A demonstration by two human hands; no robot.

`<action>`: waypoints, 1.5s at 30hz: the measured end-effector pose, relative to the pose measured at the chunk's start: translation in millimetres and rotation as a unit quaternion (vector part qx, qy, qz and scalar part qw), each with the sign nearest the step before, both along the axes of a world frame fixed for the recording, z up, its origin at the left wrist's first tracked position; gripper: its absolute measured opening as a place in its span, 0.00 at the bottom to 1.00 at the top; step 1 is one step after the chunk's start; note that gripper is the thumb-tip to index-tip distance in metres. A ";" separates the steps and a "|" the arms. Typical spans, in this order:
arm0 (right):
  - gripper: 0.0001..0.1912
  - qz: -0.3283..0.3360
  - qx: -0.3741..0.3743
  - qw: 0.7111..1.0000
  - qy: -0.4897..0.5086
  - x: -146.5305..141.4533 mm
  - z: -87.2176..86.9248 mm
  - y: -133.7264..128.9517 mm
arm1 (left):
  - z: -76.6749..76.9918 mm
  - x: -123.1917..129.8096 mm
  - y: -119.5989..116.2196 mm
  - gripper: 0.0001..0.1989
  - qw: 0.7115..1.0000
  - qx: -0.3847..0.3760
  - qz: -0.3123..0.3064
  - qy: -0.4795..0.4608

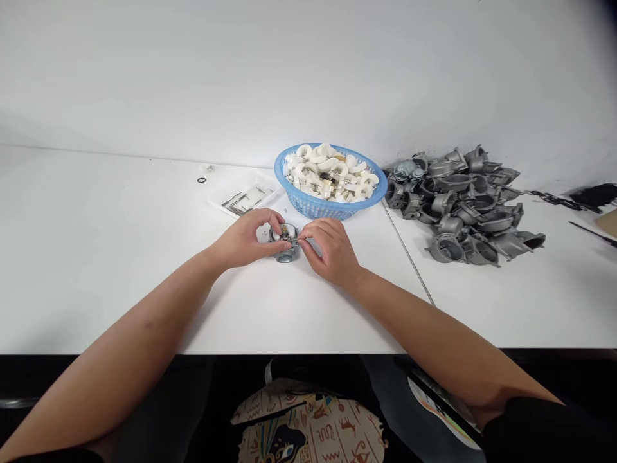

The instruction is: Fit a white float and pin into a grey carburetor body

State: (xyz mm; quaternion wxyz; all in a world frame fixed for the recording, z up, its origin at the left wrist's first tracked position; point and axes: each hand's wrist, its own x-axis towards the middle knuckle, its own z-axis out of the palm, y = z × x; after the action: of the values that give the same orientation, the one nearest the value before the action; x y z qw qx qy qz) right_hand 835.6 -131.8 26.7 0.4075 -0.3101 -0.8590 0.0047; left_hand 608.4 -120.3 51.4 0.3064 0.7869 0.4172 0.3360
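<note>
A small grey metal housing (285, 256) with a white part inside sits on the white table in front of me. My left hand (250, 239) grips it from the left, the thumb across its front and the fingers behind. At its right side my right hand (330, 249) pinches a thin metal piece (299, 240) between thumb and forefinger, its tip touching the housing. Most of that thin piece is hidden by the fingers.
Behind my hands stand a blue basket (313, 207) full of white ring-shaped parts and a clear tray (222, 197) with thin metal pieces. A black ring (201, 180) lies at the left. Grey metal housings (457, 206) are piled at the right, near a black cord (562, 200).
</note>
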 end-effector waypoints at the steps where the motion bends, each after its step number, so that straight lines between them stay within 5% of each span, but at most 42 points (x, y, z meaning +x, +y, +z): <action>1: 0.03 -0.001 -0.002 1.000 0.001 -0.4 -0.3 -0.2 | 0.6 0.0 -0.2 0.15 1.000 0.002 0.002 -0.002; 8: 0.04 -0.012 -0.029 0.999 0.015 -1.2 -2.6 0.0 | 5.6 0.7 -1.7 0.13 0.999 0.053 -0.006 0.001; 31: 0.04 -0.009 -0.005 1.000 0.006 -3.3 -1.2 -1.4 | 7.8 -2.0 -4.5 0.10 1.000 0.011 -0.004 0.011; 45: 0.05 -0.011 -0.001 1.000 -0.005 -4.3 -0.2 -2.1 | 1.6 -6.6 4.6 0.20 0.987 -0.118 -0.039 -0.103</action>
State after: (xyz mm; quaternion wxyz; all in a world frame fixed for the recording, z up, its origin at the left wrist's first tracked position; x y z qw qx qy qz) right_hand 831.3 -133.9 26.5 0.4032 -0.3196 -0.8575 -0.0005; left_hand 601.8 -115.6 53.1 0.4511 0.7223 0.3890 0.3513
